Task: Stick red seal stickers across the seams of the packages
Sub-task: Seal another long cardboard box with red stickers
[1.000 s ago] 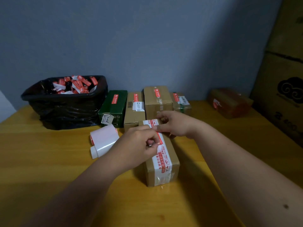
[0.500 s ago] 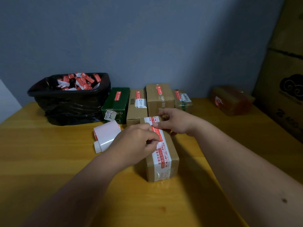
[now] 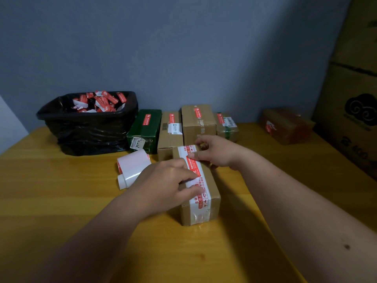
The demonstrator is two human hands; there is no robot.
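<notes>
Pressing, head view: the left hand (image 3: 163, 184) and the right hand (image 3: 216, 152) are laying a red seal sticker (image 3: 192, 166) along the white printed tape on the near cardboard package (image 3: 201, 193), in the middle of the wooden table (image 3: 61, 201).
Left hand: fingers extended, flat on the sticker's near end and on the box top, gripping nothing.
Right hand: fingertips curled down on the sticker's far end; pinching or only pressing, I cannot tell.
Step in hand: smoothing the seal over the seam, by my judgement.
Next move: probably a firm rub along the whole strip, then a fresh package.
Sealed packages, back row: four, each bearing a red strip, namely a green box (image 3: 145, 127) and three brown ones.
Apart at right: one tape-wrapped parcel (image 3: 285, 125).
Sticker roll: one (image 3: 132, 170), just left of the near package.
Bin: one black-lined bin (image 3: 87, 127), holding red and white scraps.
</notes>
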